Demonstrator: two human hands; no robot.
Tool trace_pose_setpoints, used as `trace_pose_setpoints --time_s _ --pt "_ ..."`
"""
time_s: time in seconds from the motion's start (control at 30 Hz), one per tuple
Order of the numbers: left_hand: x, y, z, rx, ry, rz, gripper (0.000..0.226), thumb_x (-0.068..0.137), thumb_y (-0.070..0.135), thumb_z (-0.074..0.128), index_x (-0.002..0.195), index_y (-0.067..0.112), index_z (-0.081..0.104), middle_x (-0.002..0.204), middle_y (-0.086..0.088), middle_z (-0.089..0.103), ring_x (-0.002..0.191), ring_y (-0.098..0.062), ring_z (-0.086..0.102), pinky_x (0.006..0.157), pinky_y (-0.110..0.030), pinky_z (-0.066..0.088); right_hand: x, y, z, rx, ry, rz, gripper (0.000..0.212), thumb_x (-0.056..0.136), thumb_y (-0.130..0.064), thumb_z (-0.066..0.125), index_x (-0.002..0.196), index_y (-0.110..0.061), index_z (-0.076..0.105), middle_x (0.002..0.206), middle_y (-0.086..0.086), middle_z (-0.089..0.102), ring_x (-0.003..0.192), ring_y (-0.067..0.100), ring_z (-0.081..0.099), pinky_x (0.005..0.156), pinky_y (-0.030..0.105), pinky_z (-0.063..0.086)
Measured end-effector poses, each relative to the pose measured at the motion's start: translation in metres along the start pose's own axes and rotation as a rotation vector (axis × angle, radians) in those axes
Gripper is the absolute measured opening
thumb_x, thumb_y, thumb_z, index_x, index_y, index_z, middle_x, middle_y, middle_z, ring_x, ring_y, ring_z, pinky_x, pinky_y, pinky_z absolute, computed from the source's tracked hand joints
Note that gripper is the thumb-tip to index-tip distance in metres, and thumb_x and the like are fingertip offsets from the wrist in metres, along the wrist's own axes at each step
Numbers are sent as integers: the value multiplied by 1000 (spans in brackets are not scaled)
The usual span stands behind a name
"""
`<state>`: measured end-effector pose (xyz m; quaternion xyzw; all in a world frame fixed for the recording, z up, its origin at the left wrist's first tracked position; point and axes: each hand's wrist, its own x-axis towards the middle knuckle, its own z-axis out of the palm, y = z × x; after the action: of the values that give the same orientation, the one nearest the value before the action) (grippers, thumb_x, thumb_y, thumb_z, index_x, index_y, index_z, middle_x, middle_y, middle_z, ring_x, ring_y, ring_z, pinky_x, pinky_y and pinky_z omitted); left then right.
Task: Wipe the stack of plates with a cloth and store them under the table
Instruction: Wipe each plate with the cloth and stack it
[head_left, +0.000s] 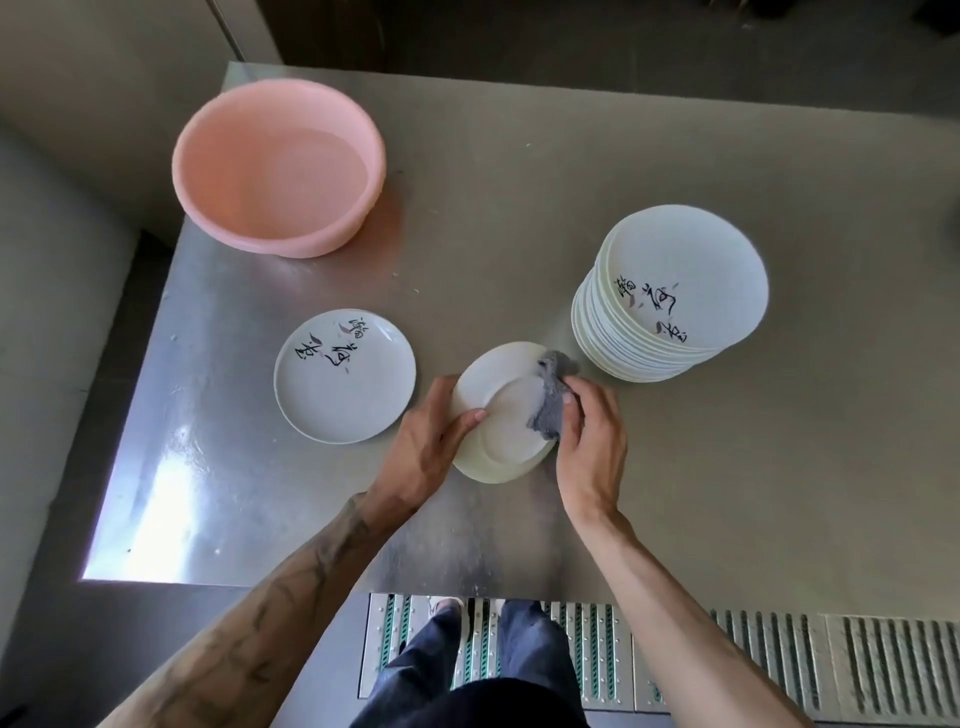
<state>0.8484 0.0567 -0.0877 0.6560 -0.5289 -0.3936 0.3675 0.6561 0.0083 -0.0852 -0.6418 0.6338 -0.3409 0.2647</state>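
over the near middle of the steel table, one white plate is held bottom-up and tilted. left hand grips its left rim, thumb lying across the underside. right hand has fingers curled round a grey cloth, pressing it on the plate's right side. stack of plates stands just beside, right and behind. single plate lies face-up at left. pink basin with water sits at the far left corner.

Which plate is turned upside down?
The plate gripped by the left hand and rubbed with the grey cloth: its plain underside faces up. The lone plate and the stack show painted writing.
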Motion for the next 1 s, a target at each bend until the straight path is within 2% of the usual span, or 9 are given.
trace_pose_setpoints --time_s 0.1,0.17,0.27,0.47,0.53,0.7,0.8,0.87,1.0 --pt "3 -16 -3 -1 -82 -69 79 91 47 72 155 21 35 146 21 47 128 11 47 103 -3 32 7 5 14 -31 -113 3 22 104 -9 53 120 -11 69 113 2 64 105 23 62 91 35 50" --pt "0 -27 -3 98 -187 -120 119 73 56 84 163 17 17 160 8 30 143 1 29 115 -9 20 12 10 22 -69 -184 -1 23 103 -10 54 120 -12 69 114 2 65 106 25 60 92 34 48" --pt "-7 -42 -1 176 -272 -136 149 56 59 95 164 17 1 167 -5 20 149 -11 22 120 -30 23 19 11 32 -133 -277 -84 26 101 -9 56 123 -14 70 122 1 66 111 27 58 96 28 42" --pt "-4 -52 1 116 -306 -53 137 56 45 99 161 18 15 160 8 28 148 -7 27 122 -31 31 8 1 56 -239 -493 -561 31 100 -16 61 131 -16 67 135 -2 61 122 20 53 113 27 33" --pt "-5 -54 3 114 -283 -57 134 57 42 100 159 23 16 158 7 32 146 -9 32 121 -36 34 17 6 55 -289 -519 -622 33 101 -21 61 133 -18 65 137 -2 60 124 20 53 111 32 36" --pt "-5 -56 7 177 -308 -149 142 57 50 97 163 28 5 163 -1 27 145 -22 34 119 -42 34 29 17 46 -373 -425 -350 36 100 -26 61 136 -20 63 139 -1 57 121 26 54 103 41 44" --pt "-5 -54 7 177 -301 -140 136 55 51 96 160 31 12 153 3 38 137 -17 41 115 -42 41 19 14 52 -388 -499 -542 35 98 -25 61 132 -21 64 137 -3 58 121 24 55 105 38 42" --pt "-5 -53 7 173 -290 -158 136 55 52 96 160 32 12 154 2 38 138 -19 42 113 -44 42 28 15 51 -389 -532 -543 37 99 -27 60 135 -22 63 139 -3 57 124 24 55 106 39 42" --pt "-5 -51 7 228 -296 -163 141 59 51 96 164 27 4 159 -5 32 141 -28 41 116 -49 40 28 35 27 -319 -450 -212 42 101 -27 60 143 -22 57 145 -5 51 126 22 49 107 40 43"
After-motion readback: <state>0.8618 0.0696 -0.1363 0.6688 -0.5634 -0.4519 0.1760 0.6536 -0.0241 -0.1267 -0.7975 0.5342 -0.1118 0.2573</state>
